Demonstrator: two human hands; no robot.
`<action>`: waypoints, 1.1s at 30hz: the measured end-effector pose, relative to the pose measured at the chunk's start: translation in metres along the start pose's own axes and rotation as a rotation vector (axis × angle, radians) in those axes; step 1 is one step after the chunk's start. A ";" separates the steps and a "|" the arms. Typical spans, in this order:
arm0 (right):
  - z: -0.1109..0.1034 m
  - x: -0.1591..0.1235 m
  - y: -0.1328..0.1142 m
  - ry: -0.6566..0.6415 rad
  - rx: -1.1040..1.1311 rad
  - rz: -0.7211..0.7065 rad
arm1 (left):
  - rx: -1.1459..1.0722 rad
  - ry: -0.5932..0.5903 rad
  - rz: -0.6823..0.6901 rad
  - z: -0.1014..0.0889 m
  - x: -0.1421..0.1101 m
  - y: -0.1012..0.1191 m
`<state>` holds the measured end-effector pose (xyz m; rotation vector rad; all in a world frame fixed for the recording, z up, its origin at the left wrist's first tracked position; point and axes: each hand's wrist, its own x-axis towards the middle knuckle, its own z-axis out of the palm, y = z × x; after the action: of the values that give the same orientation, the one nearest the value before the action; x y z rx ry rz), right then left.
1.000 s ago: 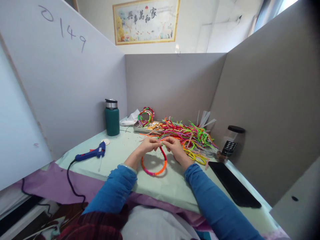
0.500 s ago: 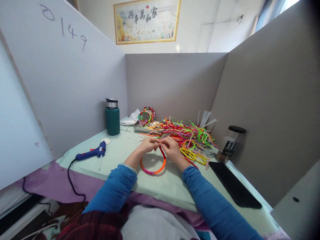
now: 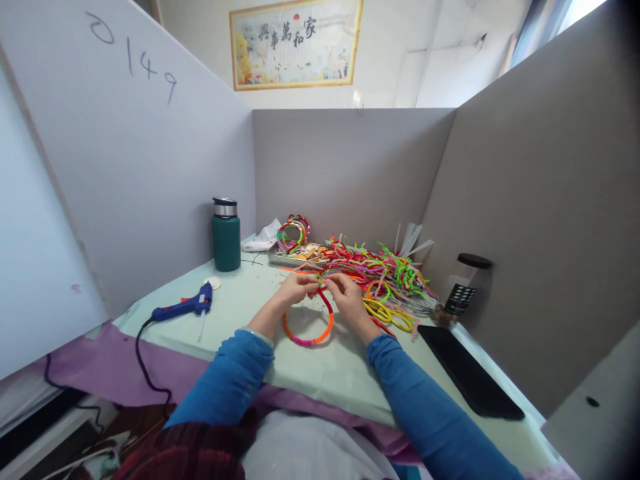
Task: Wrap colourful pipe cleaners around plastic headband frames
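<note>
A ring wrapped in fuzzy pipe cleaner point(image 3: 331, 325), in red, orange and magenta sections, stands between my hands. My left hand point(image 3: 295, 293) pinches its top, where the two sides come together. My right hand point(image 3: 349, 300) meets it there, thumb and fingertips closed on a small green end of pipe cleaner point(image 3: 321, 283). The fingers partly cover this end and the top of the ring. Just beyond my hands lies a tangled heap of coloured pipe cleaners point(image 3: 365, 263).
Left are a blue glue gun point(image 3: 180, 307) with a cord and a green bottle point(image 3: 227, 240). Finished-looking hoops point(image 3: 293, 235) rest by a metal tray point(image 3: 277, 259) at the back. Right are yellow rings point(image 3: 377, 310), a clear jar point(image 3: 461, 290) and a black slab point(image 3: 470, 370). Panels enclose three sides.
My right fingertips have shifted slightly to the right, and the green end shows more clearly between the hands. The ring has barely moved.
</note>
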<state>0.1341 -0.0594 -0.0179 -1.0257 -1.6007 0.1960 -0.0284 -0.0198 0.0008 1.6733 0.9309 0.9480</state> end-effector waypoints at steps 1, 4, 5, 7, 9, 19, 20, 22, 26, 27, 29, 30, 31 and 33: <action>0.001 -0.001 -0.002 -0.010 -0.013 -0.020 | 0.002 -0.007 0.013 0.000 0.000 0.000; 0.005 -0.003 -0.006 -0.029 -0.065 -0.090 | 0.016 -0.030 0.048 0.001 -0.001 0.001; 0.005 -0.004 -0.007 -0.020 -0.083 -0.102 | 0.019 -0.032 0.052 0.001 -0.001 0.001; 0.007 -0.004 -0.007 0.010 -0.104 -0.096 | 0.018 -0.027 0.049 0.001 -0.001 0.000; 0.007 -0.004 -0.004 0.040 -0.096 -0.052 | 0.009 -0.020 0.043 0.001 0.000 0.000; 0.009 0.002 0.008 -0.097 0.297 0.247 | -0.087 0.010 0.001 0.000 -0.005 0.007; 0.008 0.002 0.008 -0.122 0.346 0.280 | -0.102 0.000 0.008 0.000 -0.006 0.008; 0.007 0.002 0.008 -0.167 0.431 0.355 | -0.132 -0.032 0.022 -0.001 -0.007 0.009; 0.004 0.001 0.008 -0.217 0.522 0.496 | -0.176 -0.100 0.027 -0.003 -0.007 0.007; 0.004 0.001 0.009 -0.224 0.537 0.520 | -0.182 -0.107 0.025 -0.003 -0.006 0.006; 0.003 0.001 0.009 -0.231 0.552 0.556 | -0.188 -0.108 0.026 -0.004 -0.005 0.004; 0.003 0.001 0.009 -0.234 0.555 0.570 | -0.189 -0.106 0.031 -0.005 -0.005 0.003; 0.003 0.001 0.010 -0.239 0.559 0.583 | -0.189 -0.107 0.038 -0.005 -0.005 0.003; 0.002 0.002 0.010 -0.264 0.584 0.597 | -0.184 -0.114 0.051 -0.005 -0.004 0.002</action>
<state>0.1376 -0.0516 -0.0234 -1.0020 -1.2934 1.1720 -0.0341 -0.0223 0.0030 1.5832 0.7068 0.9321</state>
